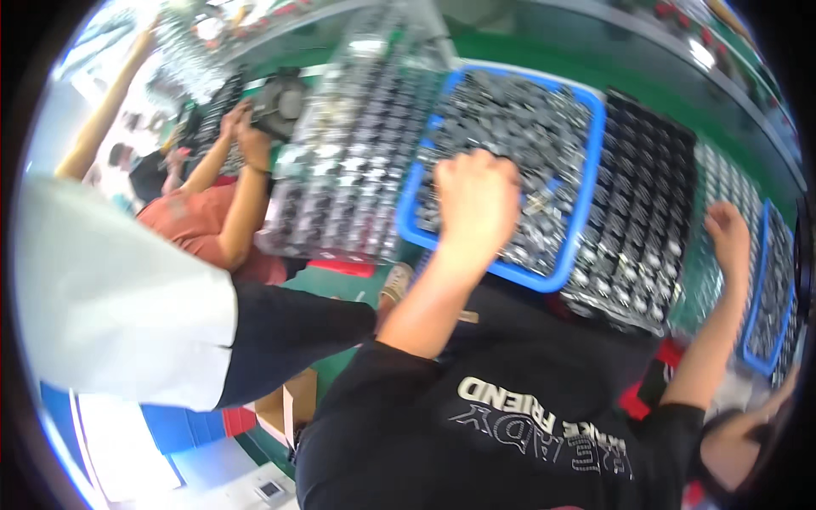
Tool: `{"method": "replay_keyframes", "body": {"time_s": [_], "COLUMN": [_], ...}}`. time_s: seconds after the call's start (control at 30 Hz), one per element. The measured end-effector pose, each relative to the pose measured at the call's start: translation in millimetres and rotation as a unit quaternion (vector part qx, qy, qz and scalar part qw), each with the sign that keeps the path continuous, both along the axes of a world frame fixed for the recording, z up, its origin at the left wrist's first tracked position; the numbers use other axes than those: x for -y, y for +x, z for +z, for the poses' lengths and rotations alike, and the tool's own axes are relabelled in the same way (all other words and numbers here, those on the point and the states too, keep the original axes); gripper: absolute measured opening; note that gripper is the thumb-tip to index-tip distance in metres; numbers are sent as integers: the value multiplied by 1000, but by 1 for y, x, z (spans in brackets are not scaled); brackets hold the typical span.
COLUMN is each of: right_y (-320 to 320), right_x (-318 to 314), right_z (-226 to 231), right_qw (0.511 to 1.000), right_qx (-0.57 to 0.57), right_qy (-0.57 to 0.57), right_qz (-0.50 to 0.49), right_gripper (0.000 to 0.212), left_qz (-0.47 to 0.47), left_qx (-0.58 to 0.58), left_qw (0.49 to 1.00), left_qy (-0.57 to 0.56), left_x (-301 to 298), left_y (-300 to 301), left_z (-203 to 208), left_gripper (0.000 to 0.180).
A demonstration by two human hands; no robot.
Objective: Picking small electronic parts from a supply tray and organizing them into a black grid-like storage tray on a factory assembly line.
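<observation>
My left hand [478,195] reaches over a blue plastic bin [590,170], its fingers curled down toward the heap of small dark grey parts [518,115] inside. Whether a part is between those fingertips is hidden. Farther right, my right hand [729,238] is raised over the green table [702,280] with its fingers bent together; anything in them is too small to make out. Between the two hands lies a black tray [646,187] with rows of round parts, shinier toward its near end.
Left of the bin are clear trays [340,170] of parts in rows. Another blue bin [769,293] sits at the far right. A person in an orange shirt [200,225] works at the left; a person in a white top [119,297] stands nearer. A cardboard box [297,399] is below.
</observation>
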State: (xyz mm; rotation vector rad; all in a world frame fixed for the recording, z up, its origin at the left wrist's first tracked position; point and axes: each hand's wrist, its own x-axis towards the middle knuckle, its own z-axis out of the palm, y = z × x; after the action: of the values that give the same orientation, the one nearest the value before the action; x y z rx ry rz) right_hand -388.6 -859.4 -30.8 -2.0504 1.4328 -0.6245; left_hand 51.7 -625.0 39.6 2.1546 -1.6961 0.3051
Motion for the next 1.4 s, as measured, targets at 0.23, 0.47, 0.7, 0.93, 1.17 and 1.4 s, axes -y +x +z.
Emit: {"method": "replay_keyframes", "body": {"time_s": [0.23, 0.47, 0.7, 0.93, 1.17, 1.4], "right_y": [4, 21, 85, 128, 145, 190], "right_x": [-9, -28, -104, -170, -189, -207], "right_z": [4, 25, 87, 99, 102, 119], "right_qw": [1000, 991, 982, 941, 921, 894], "right_qx": [-9, -17, 189, 334, 378, 433], "right_qy": [-14, -111, -25, 16, 61, 20], "right_qz": [-11, -71, -12, 51, 69, 113], "right_gripper": [16, 10, 2, 13, 18, 24], "left_qz": [-52, -116, -236, -261, -283, -310], "left_qx": [-110, -387, -779, -809, -815, -788], "left_qw": [985, 905, 576, 526, 505, 525], "left_qy": [-122, -135, -72, -16, -12, -88], "left_x": [-11, -10, -7, -5, -11, -23], "left_y": [-8, -16, -36, -61, -62, -55], "left_z": [-5, 13, 2, 3, 2, 20], "left_gripper": [12, 34, 37, 46, 48, 45]}}
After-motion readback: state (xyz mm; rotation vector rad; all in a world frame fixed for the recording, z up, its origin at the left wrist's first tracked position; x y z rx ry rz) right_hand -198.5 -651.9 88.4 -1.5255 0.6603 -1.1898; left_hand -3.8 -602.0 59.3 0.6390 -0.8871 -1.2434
